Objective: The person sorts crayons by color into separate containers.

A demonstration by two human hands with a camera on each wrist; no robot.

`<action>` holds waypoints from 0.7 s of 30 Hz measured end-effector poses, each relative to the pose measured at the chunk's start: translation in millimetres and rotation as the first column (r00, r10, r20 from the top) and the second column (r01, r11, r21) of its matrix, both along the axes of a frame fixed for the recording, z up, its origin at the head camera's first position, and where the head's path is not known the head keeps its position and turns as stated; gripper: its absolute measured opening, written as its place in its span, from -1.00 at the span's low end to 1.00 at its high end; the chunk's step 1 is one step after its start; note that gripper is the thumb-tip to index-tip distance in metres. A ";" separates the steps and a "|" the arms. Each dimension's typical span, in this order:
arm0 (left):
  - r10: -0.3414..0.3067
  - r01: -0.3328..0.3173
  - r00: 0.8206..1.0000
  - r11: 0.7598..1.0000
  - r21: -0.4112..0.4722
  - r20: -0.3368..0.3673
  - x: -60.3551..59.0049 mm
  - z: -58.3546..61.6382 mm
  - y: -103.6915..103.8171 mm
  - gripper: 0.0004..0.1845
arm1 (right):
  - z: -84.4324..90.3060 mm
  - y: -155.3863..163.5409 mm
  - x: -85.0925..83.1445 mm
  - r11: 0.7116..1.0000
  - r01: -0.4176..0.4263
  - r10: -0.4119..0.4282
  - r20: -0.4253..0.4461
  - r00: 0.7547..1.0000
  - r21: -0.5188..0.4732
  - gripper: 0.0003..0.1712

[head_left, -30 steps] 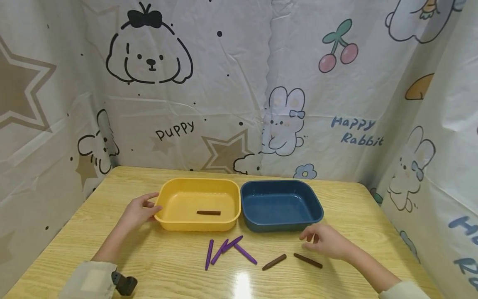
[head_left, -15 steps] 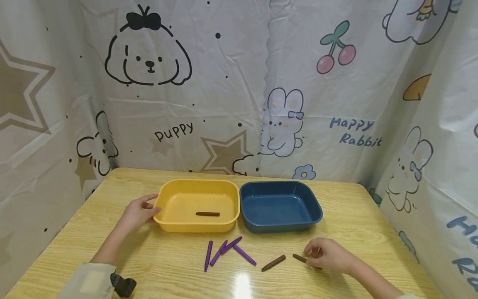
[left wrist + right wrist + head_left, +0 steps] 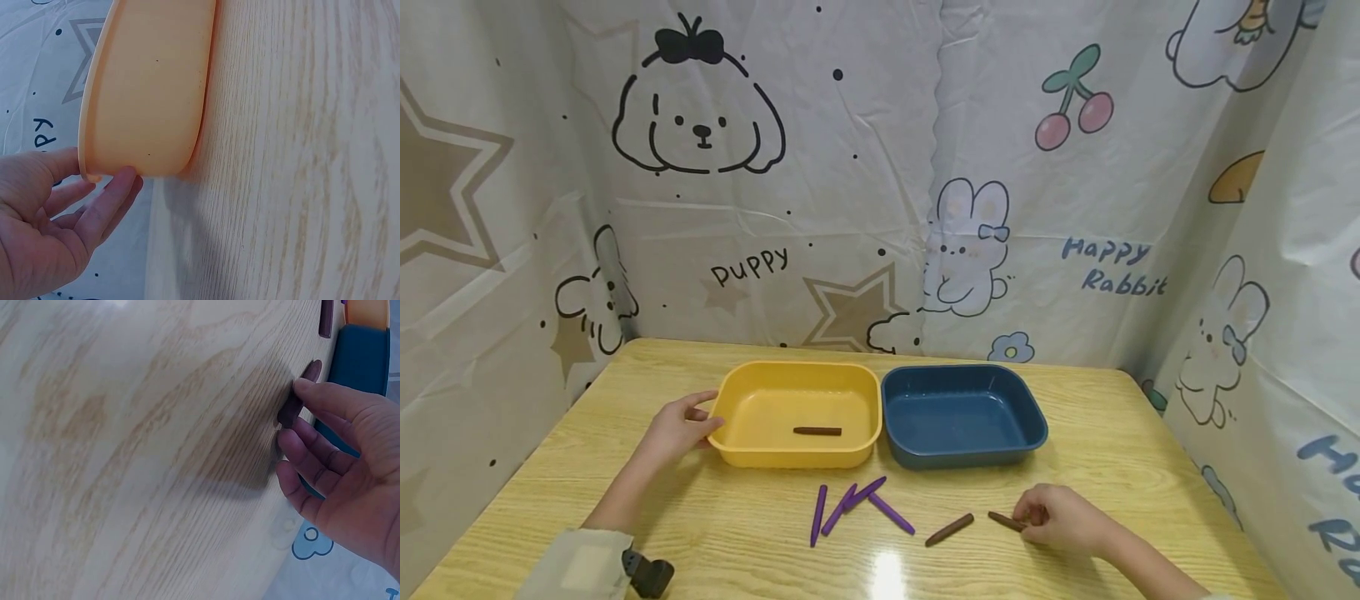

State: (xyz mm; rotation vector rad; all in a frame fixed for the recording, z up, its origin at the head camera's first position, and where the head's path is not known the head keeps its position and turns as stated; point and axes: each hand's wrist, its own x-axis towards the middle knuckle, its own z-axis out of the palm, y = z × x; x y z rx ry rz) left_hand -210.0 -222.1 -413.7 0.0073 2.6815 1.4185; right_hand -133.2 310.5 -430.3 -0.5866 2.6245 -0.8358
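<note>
At the left end of the yellow tray (image 3: 797, 457), my left hand (image 3: 677, 427) holds the rim, its thumb over the edge. The left wrist view shows that hand's fingers (image 3: 109, 206) against the outside of the tray wall. A brown crayon (image 3: 817, 431) lies inside this tray. My right hand (image 3: 1063, 518) pinches a second brown crayon (image 3: 1004, 522) low at the table, between thumb and fingers; in the right wrist view both ends of that crayon (image 3: 290, 411) show. A third brown crayon (image 3: 950, 529) lies just left of it.
Touching the yellow tray on its right stands a blue tray (image 3: 966, 458). Several purple crayons (image 3: 892, 512) lie in front of the trays, some overlapping. A printed curtain (image 3: 850, 167) closes off the back and both sides of the wooden table (image 3: 737, 533).
My right hand has come down from beside the blue tray's front corner to the rightmost brown crayon and taken hold of it. The left hand stays at the yellow tray's rim.
</note>
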 end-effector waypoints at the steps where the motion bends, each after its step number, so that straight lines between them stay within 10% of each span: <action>1: 0.001 -0.001 1.000 1.000 0.001 0.000 -0.1 -0.2 0.0 -0.37 | 0.0 -0.1 0.0 1.000 -0.002 0.002 -0.004 1.000 0.006 -0.88; 21: -0.003 0.003 1.000 1.000 -0.005 0.002 1.0 0.7 -0.1 -0.36 | 0.1 -3.3 -0.5 0.999 -0.018 0.019 -0.033 0.999 0.038 -0.91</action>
